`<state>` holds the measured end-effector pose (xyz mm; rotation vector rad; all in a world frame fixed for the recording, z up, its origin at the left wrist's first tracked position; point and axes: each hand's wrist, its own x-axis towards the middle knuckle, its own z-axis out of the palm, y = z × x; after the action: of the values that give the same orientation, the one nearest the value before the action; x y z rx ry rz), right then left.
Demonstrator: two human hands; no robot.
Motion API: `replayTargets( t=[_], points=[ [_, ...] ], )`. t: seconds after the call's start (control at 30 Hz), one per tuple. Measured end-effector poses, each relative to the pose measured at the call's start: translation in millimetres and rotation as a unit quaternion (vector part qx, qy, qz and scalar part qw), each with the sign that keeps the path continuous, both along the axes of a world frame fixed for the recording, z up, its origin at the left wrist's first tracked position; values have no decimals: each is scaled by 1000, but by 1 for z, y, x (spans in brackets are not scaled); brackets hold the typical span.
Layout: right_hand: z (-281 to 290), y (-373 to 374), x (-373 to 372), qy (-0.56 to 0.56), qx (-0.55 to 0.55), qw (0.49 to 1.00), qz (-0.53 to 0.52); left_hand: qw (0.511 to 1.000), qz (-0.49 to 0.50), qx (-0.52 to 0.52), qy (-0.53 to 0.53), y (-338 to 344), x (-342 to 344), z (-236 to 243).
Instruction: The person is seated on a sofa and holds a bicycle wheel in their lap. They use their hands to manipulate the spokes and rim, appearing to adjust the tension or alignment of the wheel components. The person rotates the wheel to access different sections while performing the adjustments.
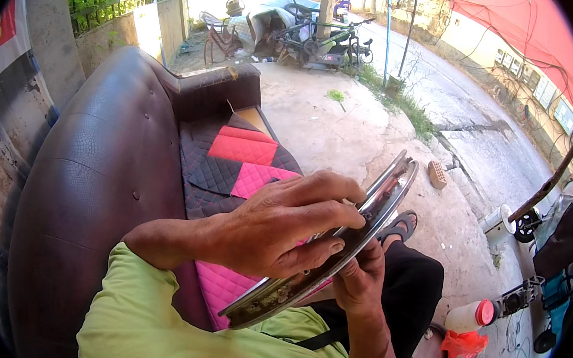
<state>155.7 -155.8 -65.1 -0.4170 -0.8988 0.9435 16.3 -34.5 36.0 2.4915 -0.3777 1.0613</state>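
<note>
A worn metal wheel rim (274, 306) is held up on a slant over my lap. Its upper end tilts away to the right, and rusty, dirty marks show in its channel. My left hand (296, 218) reaches across it, fingers bent over the channel and thumb pressed to the rim. Whether a small part sits under those fingertips cannot be seen. From underneath, my right hand (361, 281) grips the rim's right side between thumb and fingers. Part of the rim is hidden behind my left hand.
I sit on a dark leather sofa (88, 207) with a pink, red and black quilted cover (242, 145). Right of my leg stand a white tub with a red lid (485, 312) and an orange plastic bag (462, 346). A brick (436, 174) lies ahead; bicycles (322, 39) stand farther off.
</note>
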Motion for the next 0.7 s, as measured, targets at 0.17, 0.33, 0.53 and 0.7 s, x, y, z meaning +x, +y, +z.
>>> replayTargets(
  t=[0.17,0.33,0.53,0.7],
  points=[
    [-1,-2,6,-4,-14,999,42,1000,-2,-3,-6,3,1,-2],
    [-3,-2,5,-21,-22,999,33,1000,-5,-11,2,5,3,-3],
    [0,0,6,-6,-6,999,40,1000,-7,-9,0,6,3,-3],
    [4,-3,5,13,-26,999,25,1000,-10,-11,1,6,5,-2]
  ],
)
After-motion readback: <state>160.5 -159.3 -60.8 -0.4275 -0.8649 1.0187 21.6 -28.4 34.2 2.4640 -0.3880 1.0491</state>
